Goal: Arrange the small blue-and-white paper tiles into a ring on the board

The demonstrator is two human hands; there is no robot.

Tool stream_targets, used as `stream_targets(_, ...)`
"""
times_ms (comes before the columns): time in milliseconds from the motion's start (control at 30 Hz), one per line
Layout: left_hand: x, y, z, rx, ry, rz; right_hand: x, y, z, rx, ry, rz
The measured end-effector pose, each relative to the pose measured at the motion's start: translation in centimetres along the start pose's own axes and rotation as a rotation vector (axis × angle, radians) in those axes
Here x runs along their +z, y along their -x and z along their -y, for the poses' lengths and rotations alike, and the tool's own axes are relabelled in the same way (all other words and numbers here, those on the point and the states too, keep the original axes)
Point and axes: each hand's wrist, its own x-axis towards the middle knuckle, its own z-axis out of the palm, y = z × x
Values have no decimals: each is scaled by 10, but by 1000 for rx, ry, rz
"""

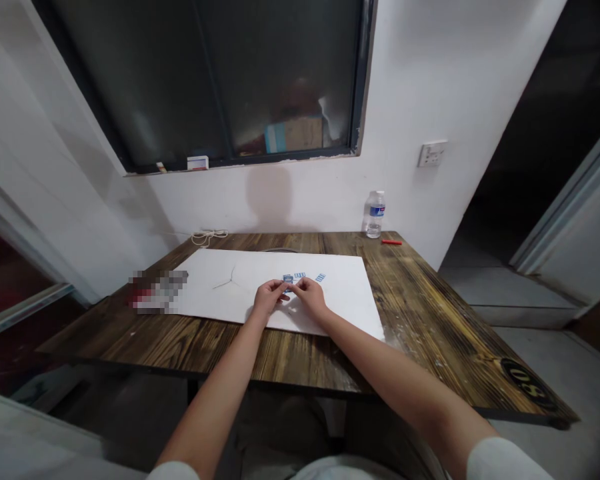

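Note:
My left hand [270,297] and my right hand [309,296] meet over a white board [340,307], both with fingers pinched. Between their fingertips is a small dark-blue slotted piece [288,279], partly hidden by the fingers and too small to name. Just beyond my right hand lies a flat blue-and-white piece [300,275], and a similar piece [321,277] rests at an angle to its right. Left of my hands, thin dark strands [231,279] joined in a Y shape lie on the board.
The board lies on a dark wooden table [420,320]. Near the wall are a water bottle [375,215], a red pen-like stick [392,243] and a coiled white cord [209,235]. A blurred-out object [160,292] covers the board's left end.

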Motion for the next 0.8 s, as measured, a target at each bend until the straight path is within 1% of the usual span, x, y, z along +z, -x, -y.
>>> stream_targets(100, 0, -1, 2, 13, 8, -17, -2, -8, -1, 6, 6, 40)
stream_targets(167, 0, -2, 4, 12, 14, -32, -7, -17, -3, 21, 2, 61)
stream_targets(233, 0, -3, 5, 4, 12, -46, -18, -27, -7, 58, 8, 33)
stream_targets(300, 0, -3, 6, -6, 8, -61, -34, -38, -13, 103, 76, -17)
stream_targets(367, 0, -4, 6, -17, 6, -67, -52, -45, -20, 105, 208, -53)
stream_targets(433, 0, -4, 6, -28, 3, -69, -66, -48, -27, 138, 439, -62)
stream_targets(500, 0, -4, 6, -32, 0, -69, -74, -48, -32, 146, 658, -78)
stream_targets(567, 1, -4, 6, -30, -1, -71, -76, -45, -34, 132, 809, -65)
stream_targets(633, 1, -4, 6, -27, -1, -75, -73, -42, -33, 105, 895, -36)
stream_targets(733, 2, -3, 5, -27, -1, -79, -69, -40, -31, 87, 958, -9)
stream_targets(800, 2, -2, 3, -27, -4, -78, -69, -41, -32, 100, 958, -8)
